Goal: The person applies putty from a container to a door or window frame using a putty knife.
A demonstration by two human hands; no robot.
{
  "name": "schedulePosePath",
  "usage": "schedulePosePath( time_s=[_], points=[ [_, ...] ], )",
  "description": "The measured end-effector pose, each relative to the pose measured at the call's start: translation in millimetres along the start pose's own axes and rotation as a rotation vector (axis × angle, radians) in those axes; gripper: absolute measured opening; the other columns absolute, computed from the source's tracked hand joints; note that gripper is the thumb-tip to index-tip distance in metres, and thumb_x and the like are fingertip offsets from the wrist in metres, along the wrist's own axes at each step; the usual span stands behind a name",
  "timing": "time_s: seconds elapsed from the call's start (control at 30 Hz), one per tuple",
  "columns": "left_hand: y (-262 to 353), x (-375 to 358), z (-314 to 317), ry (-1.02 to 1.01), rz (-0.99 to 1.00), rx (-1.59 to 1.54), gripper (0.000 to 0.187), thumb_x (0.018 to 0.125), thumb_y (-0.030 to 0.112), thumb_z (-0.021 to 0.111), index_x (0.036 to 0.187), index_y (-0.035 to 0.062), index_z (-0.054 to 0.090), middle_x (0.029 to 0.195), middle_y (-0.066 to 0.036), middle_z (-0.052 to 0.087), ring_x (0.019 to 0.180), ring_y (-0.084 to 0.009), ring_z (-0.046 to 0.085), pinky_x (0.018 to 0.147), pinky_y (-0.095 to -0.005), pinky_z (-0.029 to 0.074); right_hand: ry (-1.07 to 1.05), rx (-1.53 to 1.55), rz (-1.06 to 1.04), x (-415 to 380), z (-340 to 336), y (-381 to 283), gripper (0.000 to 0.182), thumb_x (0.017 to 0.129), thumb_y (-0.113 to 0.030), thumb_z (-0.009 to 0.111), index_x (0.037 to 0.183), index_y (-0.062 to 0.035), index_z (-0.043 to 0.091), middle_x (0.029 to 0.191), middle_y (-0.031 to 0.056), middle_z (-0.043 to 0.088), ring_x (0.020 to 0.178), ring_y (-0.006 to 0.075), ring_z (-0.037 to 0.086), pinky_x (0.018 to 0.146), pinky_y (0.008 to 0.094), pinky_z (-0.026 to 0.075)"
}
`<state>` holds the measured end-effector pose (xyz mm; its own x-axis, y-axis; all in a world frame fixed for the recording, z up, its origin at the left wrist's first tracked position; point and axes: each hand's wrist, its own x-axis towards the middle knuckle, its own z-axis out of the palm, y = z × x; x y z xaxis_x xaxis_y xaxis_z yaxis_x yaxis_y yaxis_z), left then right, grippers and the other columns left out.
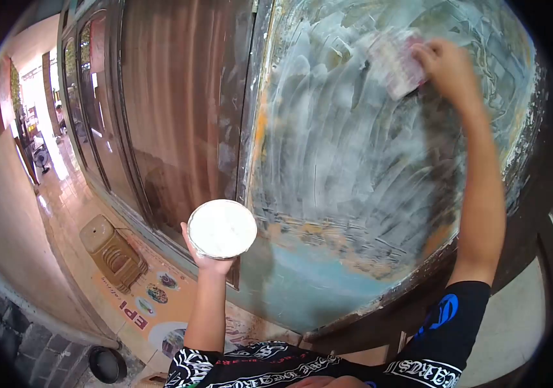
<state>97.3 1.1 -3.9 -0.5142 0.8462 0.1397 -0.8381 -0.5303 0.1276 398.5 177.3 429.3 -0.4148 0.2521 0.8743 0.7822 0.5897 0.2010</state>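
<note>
My left hand [212, 258] holds up a round tub [222, 228] from below, its top showing a white filling. The tub is in front of the window frame's lower corner. My right hand [443, 64] is closed on a flat spreader [399, 64], white-smeared with a pinkish edge, which lies against the upper part of the wall panel [354, 149]. White-grey streaks cover much of that panel. Its lower part shows bare blue-green paint, with orange patches along the edges.
A tall brown window [173, 97] stands left of the panel. On the tiled floor are a brown plastic stool [111, 252] and a printed banner [153, 301]. A dark round basin [107, 364] sits at the lower left. A fan [42, 157] and a person [60, 118] appear far off.
</note>
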Motion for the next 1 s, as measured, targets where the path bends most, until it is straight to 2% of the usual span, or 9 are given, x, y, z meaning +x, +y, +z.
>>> schedulePosePath(
  time_s=[0.17, 0.3, 0.33, 0.47, 0.67, 0.77, 0.87, 0.97, 1.0],
  points=[
    [16.6, 1.2, 0.4, -0.064, 0.023, -0.019, 0.080, 0.091, 0.073, 0.040, 0.141, 0.0115, 0.050, 0.142, -0.011, 0.053, 0.128, -0.0359, 0.052, 0.107, -0.0554, 0.043, 0.016, 0.445, 0.009, 0.2, -23.3, 15.9, 0.029, 0.093, -0.031, 0.068, 0.089, -0.0020, 0.071, 0.072, 0.0024, 0.065, 0.065, 0.0099, 0.051, 0.062, 0.0290, 0.042],
    [19.2, 3.7, 4.1, 0.047, 0.062, 0.024, 0.078, 0.091, 0.073, 0.040, 0.140, 0.0134, 0.051, 0.140, -0.010, 0.055, 0.127, -0.0355, 0.053, 0.106, -0.0553, 0.043, -0.264, 0.192, -0.330, -107.5, 43.4, -86.5, 0.023, 0.092, -0.029, 0.063, 0.089, -0.0078, 0.072, 0.089, 0.0131, 0.070, 0.074, 0.0321, 0.067, 0.069, 0.0396, 0.052],
    [18.1, 4.1, 3.2, 0.047, 0.059, 0.023, 0.078, 0.091, 0.073, 0.040, 0.140, 0.0134, 0.051, 0.140, -0.010, 0.055, 0.127, -0.0355, 0.053, 0.106, -0.0553, 0.043, -0.513, -0.020, -0.299, -135.6, 54.3, -112.6, 0.025, 0.092, -0.032, 0.062, 0.086, -0.0090, 0.069, 0.093, 0.0129, 0.069, 0.078, 0.0359, 0.068, 0.068, 0.0437, 0.053],
    [17.1, 9.2, -5.4, 0.031, 0.032, -0.010, 0.077, 0.091, 0.073, 0.040, 0.139, 0.0139, 0.053, 0.140, -0.009, 0.055, 0.127, -0.0353, 0.053, 0.105, -0.0553, 0.044, -0.829, -0.014, -0.508, -215.4, 129.3, -125.8, 0.014, 0.083, -0.022, 0.064, 0.085, -0.0093, 0.070, 0.093, 0.0122, 0.072, 0.081, 0.0319, 0.072, 0.062, 0.0485, 0.053],
    [20.8, 16.6, -11.1, -0.013, 0.021, -0.032, 0.078, 0.091, 0.073, 0.040, 0.139, 0.0136, 0.052, 0.141, -0.009, 0.054, 0.128, -0.0351, 0.052, 0.107, -0.0553, 0.042, -0.371, -0.206, -0.277, -118.0, 92.6, -96.6, 0.028, 0.089, -0.038, 0.065, 0.086, -0.0108, 0.066, 0.082, 0.0115, 0.067, 0.076, 0.0322, 0.069, 0.061, 0.0458, 0.053],
    [20.8, 22.1, -9.8, -0.078, 0.025, -0.035, 0.079, 0.091, 0.073, 0.039, 0.140, 0.0121, 0.051, 0.142, -0.009, 0.053, 0.129, -0.0348, 0.051, 0.108, -0.0559, 0.041, 0.109, -0.178, -0.124, -31.3, 36.6, -54.5, 0.036, 0.091, -0.042, 0.064, 0.090, -0.0068, 0.068, 0.083, 0.0128, 0.069, 0.074, 0.0335, 0.066, 0.066, 0.0405, 0.049],
    [19.8, 26.1, -10.7, -0.099, 0.018, -0.031, 0.079, 0.091, 0.073, 0.039, 0.141, 0.0119, 0.050, 0.142, -0.010, 0.053, 0.129, -0.0355, 0.051, 0.108, -0.0560, 0.041, 0.140, 0.058, 0.028, 14.2, -3.3, -18.3, 0.035, 0.094, -0.040, 0.062, 0.091, -0.0057, 0.070, 0.078, 0.0124, 0.069, 0.072, 0.0300, 0.066, 0.066, 0.0383, 0.048],
    [21.3, 25.0, -2.7, -0.034, 0.042, -0.033, 0.080, 0.091, 0.073, 0.040, 0.142, 0.0121, 0.049, 0.143, -0.011, 0.053, 0.130, -0.0366, 0.050, 0.108, -0.0566, 0.041, 0.110, 0.382, -0.023, 4.6, -1.9, -28.9, 0.031, 0.092, -0.029, 0.068, 0.087, 0.0008, 0.067, 0.069, 0.0082, 0.062, 0.064, 0.0118, 0.056, 0.061, 0.0302, 0.043],
    [21.2, 25.1, -3.4, -0.042, 0.044, -0.036, 0.080, 0.091, 0.073, 0.040, 0.142, 0.0122, 0.049, 0.143, -0.011, 0.052, 0.130, -0.0368, 0.050, 0.109, -0.0568, 0.041, 0.043, 0.339, -0.094, -9.9, 11.9, -42.8, 0.031, 0.092, -0.031, 0.068, 0.089, 0.0003, 0.068, 0.071, 0.0108, 0.064, 0.063, 0.0161, 0.056, 0.062, 0.0322, 0.044]
  ],
)
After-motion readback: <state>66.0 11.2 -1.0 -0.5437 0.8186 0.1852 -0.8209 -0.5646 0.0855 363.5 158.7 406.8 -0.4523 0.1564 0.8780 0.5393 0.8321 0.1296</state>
